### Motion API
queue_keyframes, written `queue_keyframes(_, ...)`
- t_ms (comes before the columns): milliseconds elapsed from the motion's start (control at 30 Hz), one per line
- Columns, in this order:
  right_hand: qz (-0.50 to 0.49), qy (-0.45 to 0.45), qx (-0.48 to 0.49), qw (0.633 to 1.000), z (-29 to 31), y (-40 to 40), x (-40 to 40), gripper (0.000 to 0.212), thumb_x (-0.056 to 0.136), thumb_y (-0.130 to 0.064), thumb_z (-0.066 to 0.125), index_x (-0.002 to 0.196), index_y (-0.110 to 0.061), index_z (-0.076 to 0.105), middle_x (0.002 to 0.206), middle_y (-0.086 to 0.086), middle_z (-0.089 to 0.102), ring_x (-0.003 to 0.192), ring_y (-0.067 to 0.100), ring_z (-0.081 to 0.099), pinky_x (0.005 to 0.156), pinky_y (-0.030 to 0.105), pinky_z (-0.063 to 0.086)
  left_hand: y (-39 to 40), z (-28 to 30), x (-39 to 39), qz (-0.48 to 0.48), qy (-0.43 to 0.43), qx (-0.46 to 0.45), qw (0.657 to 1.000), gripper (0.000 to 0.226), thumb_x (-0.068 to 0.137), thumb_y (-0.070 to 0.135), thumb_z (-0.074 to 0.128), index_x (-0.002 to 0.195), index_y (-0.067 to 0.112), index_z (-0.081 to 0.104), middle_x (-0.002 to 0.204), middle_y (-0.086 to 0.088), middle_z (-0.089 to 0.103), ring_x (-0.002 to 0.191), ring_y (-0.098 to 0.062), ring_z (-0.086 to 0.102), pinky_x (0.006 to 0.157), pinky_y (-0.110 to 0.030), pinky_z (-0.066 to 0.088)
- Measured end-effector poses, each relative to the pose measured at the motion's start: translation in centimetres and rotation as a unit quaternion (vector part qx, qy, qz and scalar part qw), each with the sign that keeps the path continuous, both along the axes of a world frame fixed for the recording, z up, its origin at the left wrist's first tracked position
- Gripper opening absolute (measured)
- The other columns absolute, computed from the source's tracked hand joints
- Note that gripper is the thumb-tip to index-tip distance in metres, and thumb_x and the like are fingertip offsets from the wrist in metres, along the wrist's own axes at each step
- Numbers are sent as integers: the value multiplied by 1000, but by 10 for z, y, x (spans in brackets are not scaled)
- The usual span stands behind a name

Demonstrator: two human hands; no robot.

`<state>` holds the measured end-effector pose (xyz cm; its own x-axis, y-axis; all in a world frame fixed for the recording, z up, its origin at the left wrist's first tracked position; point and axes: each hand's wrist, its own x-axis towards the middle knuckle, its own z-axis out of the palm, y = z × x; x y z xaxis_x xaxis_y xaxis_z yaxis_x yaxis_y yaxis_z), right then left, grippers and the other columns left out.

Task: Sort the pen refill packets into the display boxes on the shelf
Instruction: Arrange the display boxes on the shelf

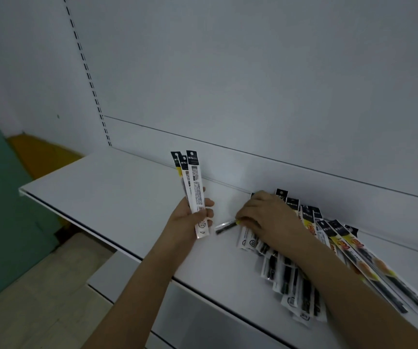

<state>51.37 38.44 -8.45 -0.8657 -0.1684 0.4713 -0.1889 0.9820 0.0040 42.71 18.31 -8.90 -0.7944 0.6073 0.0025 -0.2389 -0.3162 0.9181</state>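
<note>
On the white shelf [117, 182], seen from the head camera, a loose heap of refill packets [303, 268] lies fanned out to the person's right, long axes running from the back panel [228, 84] toward the front edge, black header ends at the back; the right hand [268, 217] rests directly on the heap's left end, fingers bent down onto the packets and apparently drawing one out at its left edge, though whether it truly pinches it I cannot tell; the left hand [193, 217] stands just beside it, apart from the heap, fingers and thumb curled round a small upright bundle of packets [190, 182], headers pointing up. So the right hand is plainly the nearer to the heap; the next packet probably passes leftward into the bundle. No display boxes show anywhere.
</note>
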Motion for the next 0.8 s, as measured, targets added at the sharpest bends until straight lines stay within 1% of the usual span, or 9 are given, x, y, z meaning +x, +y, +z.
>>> queue_keyframes(100, -2, 72, 18, 997, 5, 3, 1, 16, 77, -7, 79, 84, -20, 75, 84, -6, 71, 78, 20, 60, 64, 32, 51, -1, 1, -4, -5, -42, 25, 999, 59, 72, -6, 55, 130, 8, 55, 88, -2, 59, 72, -12, 56, 63, -22, 49)
queue_keyframes(167, -8, 113, -14, 993, 11, 3, 5, 17, 79, -2, 77, 88, -17, 74, 87, -3, 71, 75, 19, 63, 61, 32, 54, 1, 3, -5, 0, -69, 42, 997, 58, 65, -4, 52, 122, 7, 58, 83, -4, 58, 69, -13, 52, 58, -21, 45)
queue_keyframes(233, 1, 149, -68, 986, 15, -3, 9, 16, 86, -2, 67, 96, -13, 74, 96, 0, 71, 79, 17, 67, 64, 32, 57, 3, 5, -3, 1, -78, 45, 996, 50, 66, -5, 51, 114, 6, 59, 81, -5, 58, 68, -14, 51, 55, -21, 44)
queue_keyframes(300, 22, 167, -96, 981, 17, -11, 10, 18, 91, -4, 61, 103, -11, 73, 103, 1, 70, 87, 15, 68, 74, 31, 58, 3, 6, -1, -8, -68, 34, 997, 32, 83, -8, 49, 110, 6, 58, 83, -8, 60, 71, -16, 52, 57, -22, 43)
queue_keyframes(400, 69, 126, -125, 982, 17, -23, 8, 25, 94, -9, 60, 116, -14, 71, 122, -2, 68, 106, 7, 65, 95, 23, 52, 3, 8, 3, -37, -65, 0, 997, 20, 100, 10, 43, 111, 7, 60, 87, -7, 69, 79, -17, 60, 68, -26, 47)
queue_keyframes(500, 119, 48, -144, 981, 9, -28, 6, 38, 95, -8, 49, 129, -17, 63, 138, -6, 57, 127, 4, 52, 108, 21, 40, 5, 6, 3, -68, -74, 27, 995, 34, 95, 25, 51, 125, 11, 60, 105, -7, 72, 95, -19, 68, 84, -31, 53)
queue_keyframes(567, 136, 29, -174, 975, 4, -28, 4, 44, 94, -4, 43, 133, -16, 59, 140, -6, 54, 136, 7, 42, 113, 21, 33, 4, 6, 4, -85, -36, 8, 996, 35, 93, 17, 55, 129, 16, 57, 107, -4, 73, 97, -17, 68, 83, -29, 54)
queue_keyframes(667, 130, 23, -258, 957, 8, -30, 5, 54, 91, 13, 47, 134, -17, 57, 141, -6, 53, 140, 9, 38, 115, 26, 32, 1, 5, 6, -79, 61, -75, 992, 28, 95, -3, 53, 113, 15, 63, 93, -2, 73, 89, -18, 67, 75, -24, 54)
queue_keyframes(800, 75, 48, -315, 945, 15, -28, 12, 48, 100, 2, 44, 141, -21, 49, 148, -9, 46, 138, 4, 39, 115, 22, 30, 2, 3, 6, -6, 75, -96, 993, 17, 94, 4, 59, 102, 19, 63, 83, 3, 70, 83, -15, 64, 78, -28, 52)
